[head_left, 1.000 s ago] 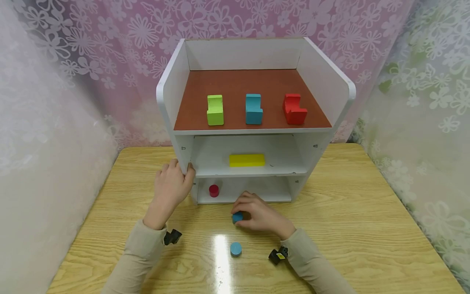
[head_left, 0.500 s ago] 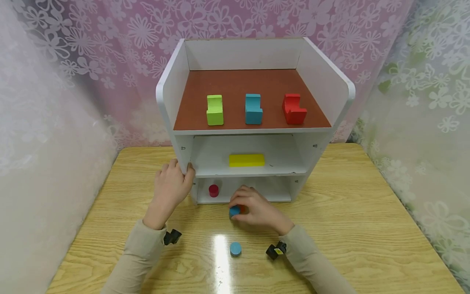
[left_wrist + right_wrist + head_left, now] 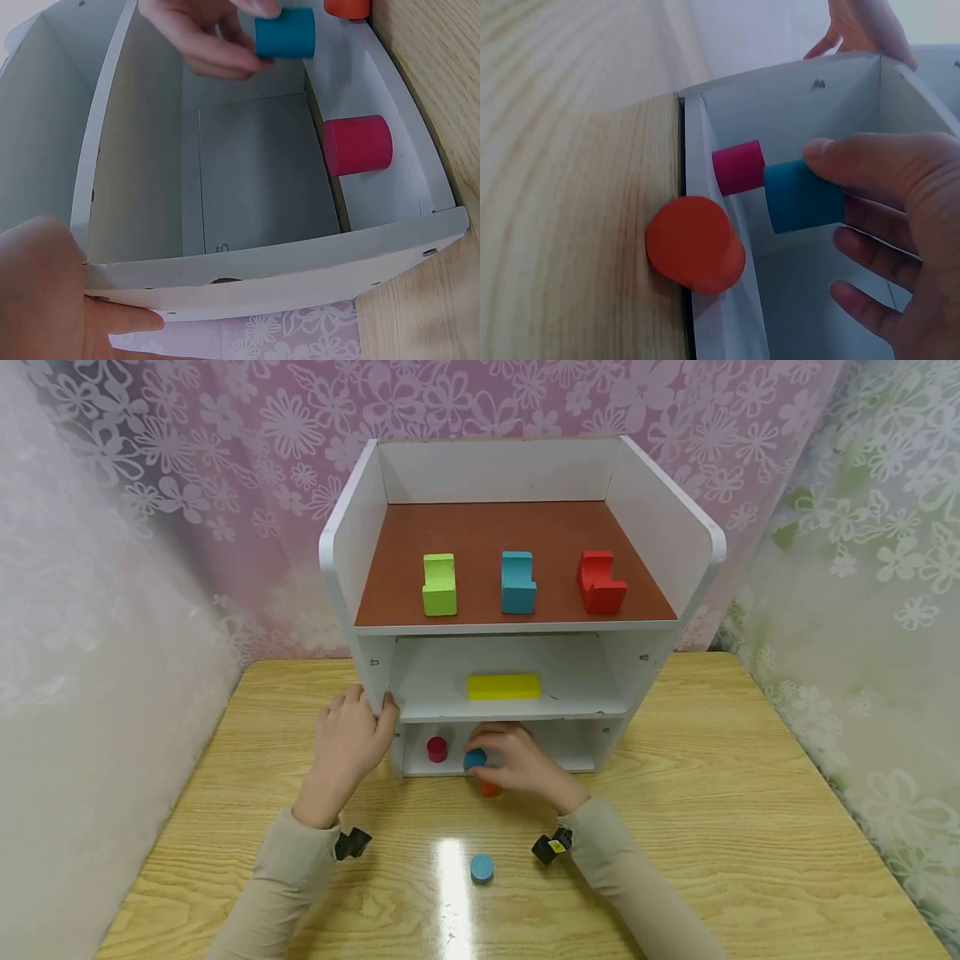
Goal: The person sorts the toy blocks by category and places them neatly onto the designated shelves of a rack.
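Observation:
My right hand (image 3: pixel 517 762) pinches a blue cylinder block (image 3: pixel 804 196) between thumb and fingers, at the mouth of the shelf unit's bottom compartment. Beyond it, a crimson cylinder block (image 3: pixel 437 749) stands on that compartment's floor, toward the left side. An orange cylinder block (image 3: pixel 694 244) stands on the table right by the unit's front edge, partly hidden by my right hand in the head view. My left hand (image 3: pixel 348 737) grips the left side panel of the white shelf unit (image 3: pixel 281 259), thumb on the inner side. A second blue cylinder (image 3: pixel 482 867) stands on the table nearer me.
Along the brown top shelf (image 3: pixel 495 527) stand a lime notched block (image 3: pixel 439 585), a teal notched block (image 3: pixel 518 583) and a red notched block (image 3: pixel 602 583). On the middle shelf lies a yellow bar (image 3: pixel 504 687). The wooden table (image 3: pixel 712 827) extends around the unit, with floral curtains behind.
My right hand has carried the blue cylinder forward from the table to the bottom compartment's opening. The orange cylinder has come into view beneath it. My left hand stays on the panel.

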The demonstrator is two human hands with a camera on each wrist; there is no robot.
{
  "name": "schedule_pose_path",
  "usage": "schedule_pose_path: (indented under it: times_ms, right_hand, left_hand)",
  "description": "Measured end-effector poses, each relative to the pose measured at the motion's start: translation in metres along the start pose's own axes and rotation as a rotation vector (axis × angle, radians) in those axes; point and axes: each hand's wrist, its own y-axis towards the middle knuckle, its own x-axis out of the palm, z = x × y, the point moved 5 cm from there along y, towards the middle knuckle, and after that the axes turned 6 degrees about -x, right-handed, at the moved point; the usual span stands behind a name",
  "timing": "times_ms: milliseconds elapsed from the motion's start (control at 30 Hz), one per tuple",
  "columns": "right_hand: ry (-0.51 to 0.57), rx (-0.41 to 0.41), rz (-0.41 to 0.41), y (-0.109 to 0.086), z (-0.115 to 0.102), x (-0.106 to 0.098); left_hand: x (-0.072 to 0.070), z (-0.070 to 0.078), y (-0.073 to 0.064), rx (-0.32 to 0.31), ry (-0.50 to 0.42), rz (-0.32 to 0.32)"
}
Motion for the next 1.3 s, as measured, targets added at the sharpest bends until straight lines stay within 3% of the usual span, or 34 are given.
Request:
schedule_pose_path:
  times_ms: [200,600,1300]
  right_hand:
    - [0.018,0.159,-0.058,0.003,0.012,0.004]
    - [-0.031,0.352,-0.107,0.002,0.027,0.013]
    - [-0.080,0.330,-0.118,0.003,0.032,0.021]
  left_hand:
    - [0.000,0.000,0.000,0.003,0.001,0.009]
    - [0.000,-0.001,0.001,0.008,0.007,0.027]
    - [0.001,-0.001,0.001,-0.001,0.006,0.012]
